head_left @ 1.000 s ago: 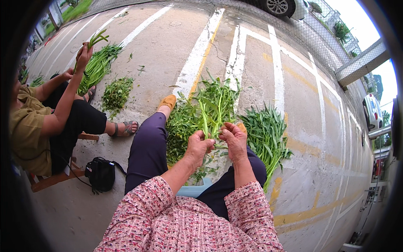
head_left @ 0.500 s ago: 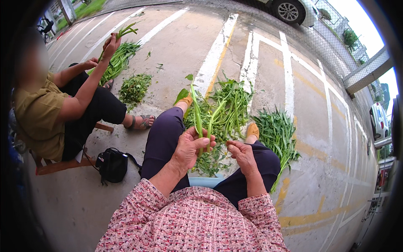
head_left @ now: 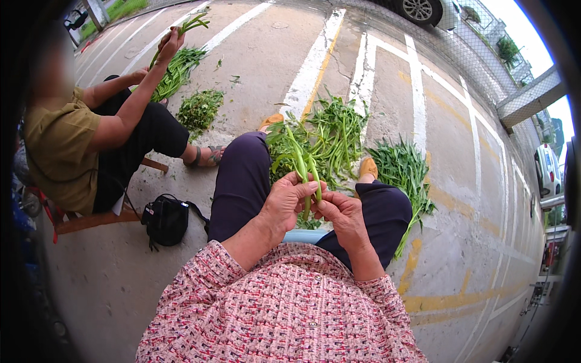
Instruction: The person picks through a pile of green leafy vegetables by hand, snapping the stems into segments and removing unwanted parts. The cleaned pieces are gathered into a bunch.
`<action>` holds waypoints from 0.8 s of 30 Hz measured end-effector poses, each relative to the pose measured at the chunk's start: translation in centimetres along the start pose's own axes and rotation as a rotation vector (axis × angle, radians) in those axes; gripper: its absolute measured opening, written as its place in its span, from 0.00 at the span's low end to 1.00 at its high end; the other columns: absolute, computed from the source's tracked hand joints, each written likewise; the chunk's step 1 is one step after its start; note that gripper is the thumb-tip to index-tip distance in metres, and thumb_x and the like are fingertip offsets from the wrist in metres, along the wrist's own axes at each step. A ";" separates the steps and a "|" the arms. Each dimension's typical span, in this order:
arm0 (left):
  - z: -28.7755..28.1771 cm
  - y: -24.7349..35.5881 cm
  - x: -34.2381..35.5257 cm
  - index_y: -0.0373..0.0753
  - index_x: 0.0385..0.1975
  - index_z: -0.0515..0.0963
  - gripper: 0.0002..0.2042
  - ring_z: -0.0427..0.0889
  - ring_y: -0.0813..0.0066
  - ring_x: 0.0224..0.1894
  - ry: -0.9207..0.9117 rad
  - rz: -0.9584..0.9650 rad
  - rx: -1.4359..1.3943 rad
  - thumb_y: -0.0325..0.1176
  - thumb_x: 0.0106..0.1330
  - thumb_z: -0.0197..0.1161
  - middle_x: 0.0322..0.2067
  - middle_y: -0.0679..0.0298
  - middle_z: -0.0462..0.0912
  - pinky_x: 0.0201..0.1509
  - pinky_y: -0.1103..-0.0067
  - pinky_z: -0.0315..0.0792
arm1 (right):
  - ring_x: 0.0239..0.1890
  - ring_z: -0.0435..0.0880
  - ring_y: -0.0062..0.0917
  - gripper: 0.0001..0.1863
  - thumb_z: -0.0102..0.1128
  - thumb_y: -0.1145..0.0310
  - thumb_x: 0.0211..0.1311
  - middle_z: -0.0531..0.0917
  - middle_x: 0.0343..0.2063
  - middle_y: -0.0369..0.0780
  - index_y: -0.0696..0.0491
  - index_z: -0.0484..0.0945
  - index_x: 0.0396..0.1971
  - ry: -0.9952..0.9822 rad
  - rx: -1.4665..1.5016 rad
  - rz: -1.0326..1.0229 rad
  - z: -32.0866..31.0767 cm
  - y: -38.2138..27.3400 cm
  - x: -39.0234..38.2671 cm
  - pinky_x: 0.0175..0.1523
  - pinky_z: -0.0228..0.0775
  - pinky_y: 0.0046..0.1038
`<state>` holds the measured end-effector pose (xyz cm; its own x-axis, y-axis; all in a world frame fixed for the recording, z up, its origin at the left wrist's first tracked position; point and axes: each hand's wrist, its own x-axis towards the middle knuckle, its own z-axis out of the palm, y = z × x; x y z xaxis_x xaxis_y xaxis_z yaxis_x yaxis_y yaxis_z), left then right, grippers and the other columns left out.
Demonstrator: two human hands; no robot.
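Observation:
My left hand (head_left: 282,204) pinches a few pale green water spinach stems (head_left: 299,156) between thumb and fingers, their tips pointing away from me. Close against it, my right hand (head_left: 345,219) has its thumb and forefinger pinched on the lower part of the same stems; the fingertips partly hide the grip. Beyond my hands, a loose heap of water spinach (head_left: 339,130) lies on the ground between my feet. A bundle with long dark leaves (head_left: 400,169) rests beside my right foot.
On the left a seated person (head_left: 66,145) holds up green stems, with a pile of stems (head_left: 181,72) and a heap of trimmings (head_left: 200,111) nearby. A black bag (head_left: 166,219) sits by my left leg. A light blue edge (head_left: 304,236) shows beneath me. Parked cars stand farther off.
My right hand has moved left and now meets the stems by my left hand; before, it was apart from them. The stems have tilted, and a leaf at their top no longer stands out.

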<state>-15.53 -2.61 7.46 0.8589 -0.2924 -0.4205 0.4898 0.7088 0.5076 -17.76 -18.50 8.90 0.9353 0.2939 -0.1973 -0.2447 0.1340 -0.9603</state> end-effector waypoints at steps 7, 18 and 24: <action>1.1 0.5 -1.1 0.36 0.41 0.72 0.07 0.81 0.67 0.36 -0.037 -0.042 0.005 0.26 0.65 0.57 0.35 0.57 0.80 0.38 0.72 0.78 | 0.29 0.78 0.15 0.11 0.56 0.70 0.63 0.82 0.30 0.36 0.60 0.79 0.40 -0.019 0.223 0.058 -0.5 -0.2 -1.5 0.36 0.68 0.16; 2.2 -0.4 -1.7 0.36 0.38 0.73 0.07 0.82 0.70 0.32 0.019 0.082 0.084 0.23 0.62 0.59 0.33 0.59 0.81 0.35 0.77 0.78 | 0.30 0.75 0.16 0.11 0.58 0.70 0.61 0.79 0.34 0.37 0.60 0.75 0.40 0.035 0.829 0.113 0.3 0.6 -2.2 0.37 0.69 0.17; 2.7 -2.0 -1.8 0.36 0.37 0.73 0.06 0.82 0.71 0.33 0.071 0.158 0.038 0.23 0.61 0.60 0.33 0.58 0.81 0.34 0.78 0.79 | 0.26 0.72 0.13 0.09 0.62 0.73 0.56 0.79 0.29 0.33 0.59 0.75 0.35 0.156 0.574 0.006 1.2 1.6 -1.9 0.34 0.65 0.15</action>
<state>-17.67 -5.27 9.26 0.9138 -0.1323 -0.3841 0.3558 0.7171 0.5993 -20.24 -17.75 7.95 0.9493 0.1598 -0.2708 -0.3088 0.6362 -0.7070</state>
